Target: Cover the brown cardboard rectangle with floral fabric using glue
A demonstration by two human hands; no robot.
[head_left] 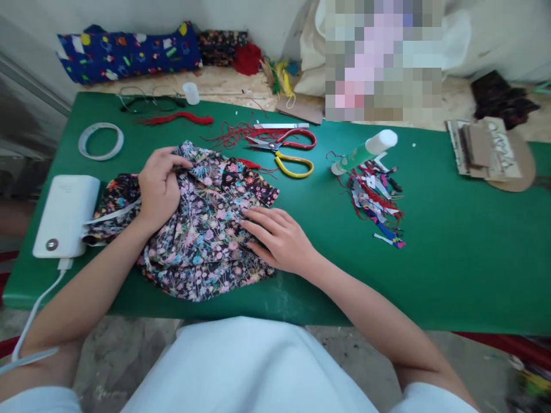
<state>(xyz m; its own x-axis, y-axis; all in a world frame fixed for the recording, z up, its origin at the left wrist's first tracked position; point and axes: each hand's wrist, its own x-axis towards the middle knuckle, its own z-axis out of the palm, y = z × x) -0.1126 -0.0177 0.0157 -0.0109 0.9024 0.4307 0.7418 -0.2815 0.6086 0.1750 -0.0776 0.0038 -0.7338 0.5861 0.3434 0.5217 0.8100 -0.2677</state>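
Observation:
A black floral cloth [206, 229] with pink, blue and yellow flowers lies rumpled on the green table. My left hand [160, 182] is at its upper left, fingers curled round a fold near the top edge; the fingertips are partly hidden. On the right side of the cloth rests my right hand [282, 240], its fingers stretched out and slightly apart. Just beyond the cloth, scissors [278, 148] with one red and one yellow handle lie with their blades slightly apart. Loose red threads [232, 135] and a small red tassel [249, 164] are near them.
A white power bank [66, 215] with a cable and a tape roll [101, 141] are at left. A glue stick [365, 152] stands beside fabric scraps [379, 201] at right. Cardboard pieces [486, 152] lie far right. Blue patterned fabric [129, 56] lies along the back.

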